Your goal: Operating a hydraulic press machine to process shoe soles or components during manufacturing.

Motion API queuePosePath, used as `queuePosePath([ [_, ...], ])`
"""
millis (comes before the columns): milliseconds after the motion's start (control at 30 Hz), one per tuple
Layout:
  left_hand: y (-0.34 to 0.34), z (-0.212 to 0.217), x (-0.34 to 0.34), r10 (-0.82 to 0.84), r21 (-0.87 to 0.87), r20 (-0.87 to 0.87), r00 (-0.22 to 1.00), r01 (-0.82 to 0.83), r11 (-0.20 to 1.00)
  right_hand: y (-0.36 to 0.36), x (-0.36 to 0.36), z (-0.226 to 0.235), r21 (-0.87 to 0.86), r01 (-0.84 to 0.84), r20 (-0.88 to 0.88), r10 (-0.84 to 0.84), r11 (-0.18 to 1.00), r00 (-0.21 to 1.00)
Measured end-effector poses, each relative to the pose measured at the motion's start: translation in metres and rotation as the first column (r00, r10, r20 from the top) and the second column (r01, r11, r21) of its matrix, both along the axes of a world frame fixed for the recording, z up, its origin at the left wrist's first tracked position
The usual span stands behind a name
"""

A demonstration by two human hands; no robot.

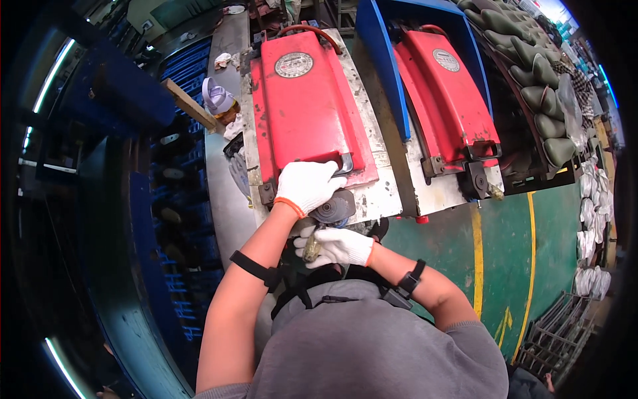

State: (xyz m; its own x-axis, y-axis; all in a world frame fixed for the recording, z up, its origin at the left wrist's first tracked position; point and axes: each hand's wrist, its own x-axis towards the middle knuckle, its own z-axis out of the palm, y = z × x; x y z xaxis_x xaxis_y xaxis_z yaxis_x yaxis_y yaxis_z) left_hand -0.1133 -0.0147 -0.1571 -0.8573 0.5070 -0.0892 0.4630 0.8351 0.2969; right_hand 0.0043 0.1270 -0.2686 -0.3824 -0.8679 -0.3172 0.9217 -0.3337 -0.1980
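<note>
In front of me stands a machine with a long red metal cover point(302, 113), which is down. My left hand point(307, 186), in a white knit glove with an orange cuff, is closed over the black handle point(346, 162) at the cover's near edge; the glove hides most of that handle. Just below, my right hand point(342, 246), also gloved in white, curls around a worn, tape-wrapped lever grip point(311, 250). A round dark grey disc point(331, 209) sits between the two hands at the machine's front.
To the right, a second red-covered machine point(448, 100) stands inside a blue guard point(403, 93). Olive-green boot-shaped pieces point(538, 100) fill a rack beyond it. A lilac container point(217, 96) is on the metal bench at left. The green floor point(432, 246) has yellow lines.
</note>
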Motion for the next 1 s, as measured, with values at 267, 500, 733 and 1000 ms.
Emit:
queuePosePath([
  [267, 0.006, 0.0, 0.003, -0.008, 0.037, -0.14, 0.99, 0.013, 0.999, 0.087, -0.013, 0.027, 0.426, -0.089, -0.133, 0.159, 0.9, 0.978],
  [500, 0.02, 0.006, 0.01, 0.276, 0.294, -0.02, 0.961, -0.259, 0.92, 0.213, -0.026, 0.063, 0.663, 0.706, -0.745, 0.318, 0.25, 0.587],
  [733, 0.108, 0.004, 0.016, 0.259, 0.848, 0.083, 0.962, -0.205, 0.488, 0.366, -0.025, 0.095, 0.242, 0.754, -0.427, 0.631, -0.61, 0.648],
  [1000, 0.264, 0.016, -0.009, -0.222, 0.614, -0.336, 0.915, 0.392, 0.685, 0.391, -0.026, 0.083, 0.46, 0.623, -0.309, 0.544, -0.632, 0.78],
])
